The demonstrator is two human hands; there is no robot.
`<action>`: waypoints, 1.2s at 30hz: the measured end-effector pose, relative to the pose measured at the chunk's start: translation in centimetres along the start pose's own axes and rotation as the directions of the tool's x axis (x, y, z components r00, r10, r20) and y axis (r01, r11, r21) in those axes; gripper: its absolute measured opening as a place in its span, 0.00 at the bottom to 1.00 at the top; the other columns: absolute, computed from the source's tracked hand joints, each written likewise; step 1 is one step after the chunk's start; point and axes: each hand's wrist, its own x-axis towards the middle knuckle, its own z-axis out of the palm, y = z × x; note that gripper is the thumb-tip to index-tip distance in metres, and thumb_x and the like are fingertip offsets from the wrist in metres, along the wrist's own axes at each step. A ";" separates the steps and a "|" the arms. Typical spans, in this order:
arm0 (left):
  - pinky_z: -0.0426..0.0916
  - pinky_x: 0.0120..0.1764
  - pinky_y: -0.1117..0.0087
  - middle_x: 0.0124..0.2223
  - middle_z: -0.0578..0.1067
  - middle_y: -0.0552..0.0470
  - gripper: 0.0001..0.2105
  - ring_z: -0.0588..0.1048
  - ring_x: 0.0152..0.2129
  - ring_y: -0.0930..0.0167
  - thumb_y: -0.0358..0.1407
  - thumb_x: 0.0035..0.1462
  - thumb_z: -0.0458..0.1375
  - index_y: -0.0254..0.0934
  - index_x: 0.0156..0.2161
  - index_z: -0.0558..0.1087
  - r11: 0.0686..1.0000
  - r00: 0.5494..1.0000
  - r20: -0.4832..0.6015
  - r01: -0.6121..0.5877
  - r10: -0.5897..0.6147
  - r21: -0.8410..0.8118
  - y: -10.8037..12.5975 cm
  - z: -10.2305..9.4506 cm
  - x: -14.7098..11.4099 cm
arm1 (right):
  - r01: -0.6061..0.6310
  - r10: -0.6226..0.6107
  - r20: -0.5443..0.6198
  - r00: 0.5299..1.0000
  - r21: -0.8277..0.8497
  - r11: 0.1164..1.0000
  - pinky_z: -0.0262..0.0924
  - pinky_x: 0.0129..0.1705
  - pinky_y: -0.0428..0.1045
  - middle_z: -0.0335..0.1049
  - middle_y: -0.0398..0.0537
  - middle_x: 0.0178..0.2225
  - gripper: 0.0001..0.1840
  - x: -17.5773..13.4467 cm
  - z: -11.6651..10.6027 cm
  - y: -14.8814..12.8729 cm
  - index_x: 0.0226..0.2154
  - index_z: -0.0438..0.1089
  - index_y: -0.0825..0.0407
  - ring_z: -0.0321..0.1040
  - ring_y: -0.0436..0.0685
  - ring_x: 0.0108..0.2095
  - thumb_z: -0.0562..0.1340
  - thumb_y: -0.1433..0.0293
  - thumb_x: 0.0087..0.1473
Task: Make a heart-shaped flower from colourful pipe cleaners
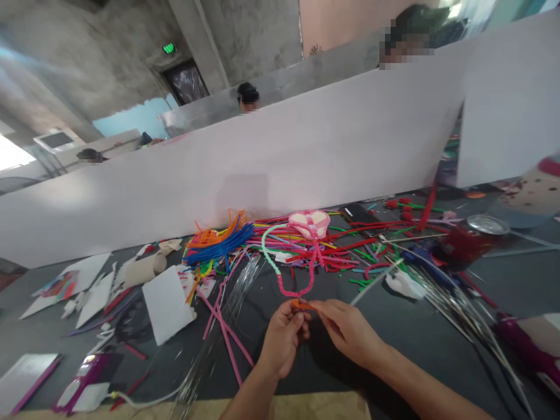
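Near the table's front edge, my left hand (286,335) is closed, its thumb and fingers pinching a small orange piece (301,304) that looks like bent pipe cleaner. My right hand (350,329) meets it from the right, fingertips pressed together on the same piece. Just beyond my hands lies a loop of mint and pink pipe cleaner (296,293), joined to a pink and cream bow-like shape (310,224). Behind my right hand a pale thin stick (376,284) slants away across the table. The orange piece is partly hidden by my fingers.
Blue pipe cleaners (221,248) and orange ones (231,224) lie bundled at the back. Further right are a red can (466,245), a blue glue gun (424,256) and thin wires. White card (170,306) and a cardboard tube (146,268) sit left. A white partition (306,151) stands behind.
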 end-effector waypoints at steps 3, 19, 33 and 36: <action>0.57 0.22 0.78 0.27 0.72 0.53 0.14 0.64 0.18 0.80 0.31 0.45 0.64 0.33 0.40 0.70 0.998 0.999 -0.014 -0.038 0.038 -0.054 -0.4 0.5 0.4 | -0.032 0.032 -0.081 0.996 -0.003 0.999 0.63 0.37 0.49 0.72 0.52 0.35 0.19 0.0 -0.2 0.4 0.46 0.67 0.52 0.68 0.56 0.36 0.49 0.77 0.55; 0.43 0.17 0.81 0.18 0.69 0.58 0.18 0.53 0.11 0.85 0.45 0.43 0.65 0.34 0.27 0.63 0.992 0.988 -0.133 0.058 -0.073 -0.112 -0.8 0.0 0.9 | -0.077 0.077 0.006 0.997 -0.052 0.996 0.62 0.38 0.48 0.73 0.52 0.34 0.16 0.0 0.5 0.0 0.46 0.68 0.53 0.69 0.56 0.36 0.50 0.73 0.58; 0.42 0.17 0.81 0.20 0.72 0.55 0.15 0.53 0.11 0.85 0.43 0.46 0.64 0.35 0.30 0.64 0.995 0.994 -0.102 0.031 -0.041 -0.097 -0.6 0.0 0.9 | -0.144 0.149 0.034 0.988 -0.127 0.981 0.60 0.35 0.45 0.75 0.49 0.33 0.18 -0.2 0.9 0.6 0.46 0.69 0.49 0.70 0.54 0.32 0.51 0.75 0.56; 0.42 0.16 0.80 0.20 0.72 0.54 0.15 0.53 0.11 0.85 0.43 0.46 0.64 0.35 0.29 0.65 0.997 0.993 -0.115 0.014 -0.022 -0.069 -0.7 -0.1 0.8 | -0.144 0.150 0.045 0.988 -0.112 0.983 0.60 0.35 0.45 0.75 0.49 0.33 0.18 -0.3 1.0 0.6 0.46 0.69 0.50 0.70 0.54 0.32 0.51 0.75 0.56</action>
